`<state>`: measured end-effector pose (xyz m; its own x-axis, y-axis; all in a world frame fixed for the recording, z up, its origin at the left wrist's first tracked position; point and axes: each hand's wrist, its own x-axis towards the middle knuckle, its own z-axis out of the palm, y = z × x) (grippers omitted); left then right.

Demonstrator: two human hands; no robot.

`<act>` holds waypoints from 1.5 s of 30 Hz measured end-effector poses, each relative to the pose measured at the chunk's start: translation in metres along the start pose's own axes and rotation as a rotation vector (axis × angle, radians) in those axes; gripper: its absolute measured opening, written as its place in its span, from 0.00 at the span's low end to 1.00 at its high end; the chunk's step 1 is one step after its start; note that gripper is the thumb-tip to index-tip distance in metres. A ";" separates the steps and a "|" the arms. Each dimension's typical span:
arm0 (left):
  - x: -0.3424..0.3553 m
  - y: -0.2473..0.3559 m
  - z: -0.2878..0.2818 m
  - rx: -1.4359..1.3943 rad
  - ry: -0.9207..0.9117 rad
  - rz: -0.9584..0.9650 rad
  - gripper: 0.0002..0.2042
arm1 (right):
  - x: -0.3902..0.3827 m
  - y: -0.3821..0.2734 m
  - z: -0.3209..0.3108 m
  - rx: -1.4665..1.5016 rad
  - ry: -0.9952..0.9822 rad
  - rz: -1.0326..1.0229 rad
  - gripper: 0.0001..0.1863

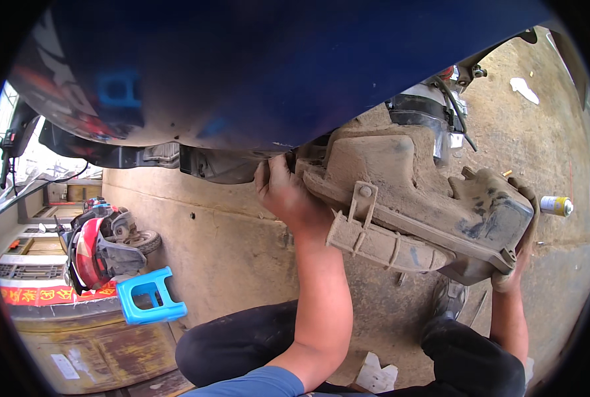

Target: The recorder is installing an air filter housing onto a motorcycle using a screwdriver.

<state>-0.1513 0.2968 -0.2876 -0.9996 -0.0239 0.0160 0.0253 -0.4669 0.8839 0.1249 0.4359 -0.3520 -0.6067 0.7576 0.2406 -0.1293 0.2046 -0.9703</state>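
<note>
A dust-caked plastic airbox with a ribbed side tube hangs below the glossy dark-blue body panel of a vehicle. My left hand is up at the panel's lower edge, beside the airbox's left end; its fingers are curled, but what they grip is hidden or too small to name. My right hand is wrapped round the far right end of the airbox, partly behind it. Above the airbox's right part, a black hose hangs from mechanical parts.
A red scooter stands at left beside a blue plastic stool and a worn wooden cabinet. A spray can lies right on the concrete floor, with white scraps nearer me. My bent legs occupy the lower area.
</note>
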 end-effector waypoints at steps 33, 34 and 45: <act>0.042 0.010 -0.055 0.142 -0.116 -0.372 0.06 | 0.001 0.009 -0.001 0.044 0.041 0.026 0.77; 0.043 0.010 -0.056 0.146 -0.121 -0.377 0.06 | 0.001 0.008 -0.001 0.046 0.041 0.033 0.77; 0.038 -0.010 -0.067 0.300 -0.161 -0.081 0.06 | 0.002 0.003 0.000 0.018 0.036 0.037 0.77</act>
<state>-0.1889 0.2412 -0.3267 -0.9882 0.1531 -0.0072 -0.0351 -0.1805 0.9830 0.1235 0.4385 -0.3540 -0.5827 0.7864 0.2049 -0.1215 0.1650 -0.9788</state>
